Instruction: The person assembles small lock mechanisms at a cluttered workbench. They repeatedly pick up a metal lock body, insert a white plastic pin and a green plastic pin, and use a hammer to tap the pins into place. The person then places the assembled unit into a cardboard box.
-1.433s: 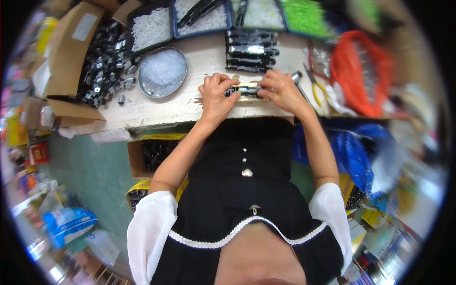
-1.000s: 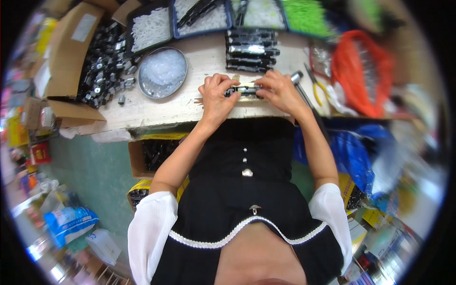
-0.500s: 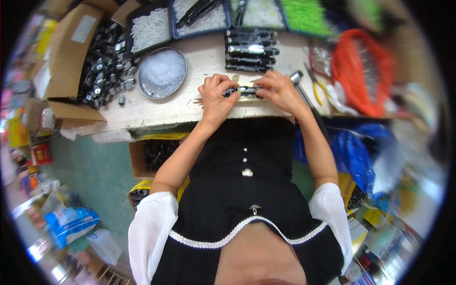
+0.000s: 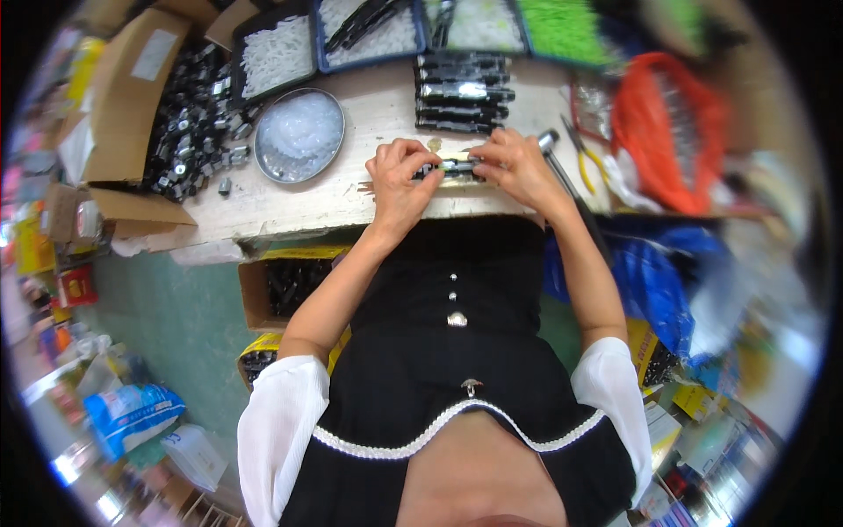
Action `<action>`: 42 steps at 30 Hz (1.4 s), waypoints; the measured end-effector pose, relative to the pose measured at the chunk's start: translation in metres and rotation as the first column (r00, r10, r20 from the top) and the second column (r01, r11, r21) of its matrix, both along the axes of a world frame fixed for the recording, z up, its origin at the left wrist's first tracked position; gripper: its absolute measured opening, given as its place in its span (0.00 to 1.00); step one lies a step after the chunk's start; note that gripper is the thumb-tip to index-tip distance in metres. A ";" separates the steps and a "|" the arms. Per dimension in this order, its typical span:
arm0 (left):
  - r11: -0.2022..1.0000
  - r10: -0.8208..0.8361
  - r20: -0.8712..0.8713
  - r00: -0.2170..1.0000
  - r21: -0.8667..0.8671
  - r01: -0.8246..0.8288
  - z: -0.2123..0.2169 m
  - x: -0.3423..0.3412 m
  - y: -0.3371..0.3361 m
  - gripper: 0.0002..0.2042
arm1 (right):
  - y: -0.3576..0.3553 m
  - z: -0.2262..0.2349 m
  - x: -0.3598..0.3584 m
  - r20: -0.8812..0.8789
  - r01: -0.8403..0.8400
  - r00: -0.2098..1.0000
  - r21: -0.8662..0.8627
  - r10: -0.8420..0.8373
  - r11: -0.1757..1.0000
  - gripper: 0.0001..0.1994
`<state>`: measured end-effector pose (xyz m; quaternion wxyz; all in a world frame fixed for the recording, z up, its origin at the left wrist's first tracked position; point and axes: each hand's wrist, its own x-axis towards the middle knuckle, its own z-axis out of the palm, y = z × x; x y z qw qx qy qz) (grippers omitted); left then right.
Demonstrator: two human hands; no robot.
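A slim black bar-shaped part with shiny metal sections (image 4: 455, 167) lies sideways between my hands near the front of the white bench. My left hand (image 4: 402, 176) pinches its left end between thumb and fingers. At the other end, my right hand (image 4: 512, 167) grips it the same way, so both tips are partly covered. Beneath or beside the part shows a pale yellowish strip; how they touch is unclear. Beyond my hands, several similar black bars (image 4: 464, 92) lie stacked in a row. A hammer (image 4: 571, 189) rests just right of my right hand.
Pliers with yellow handles (image 4: 590, 167) and a red bag (image 4: 672, 132) are on the right. A round metal dish (image 4: 341, 140) holds clear small pieces. Left of it, a cardboard box (image 4: 123, 105) spills small metal parts. Trays of white and green pieces (image 4: 566, 35) line the back.
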<state>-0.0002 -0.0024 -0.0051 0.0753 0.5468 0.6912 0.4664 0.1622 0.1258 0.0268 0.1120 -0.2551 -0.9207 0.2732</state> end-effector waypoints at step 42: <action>0.996 -0.023 -0.103 0.994 0.084 0.032 -0.006 0.000 -0.003 0.05 | 0.015 0.026 -0.009 0.079 -0.248 0.969 0.270 0.236 0.930 0.08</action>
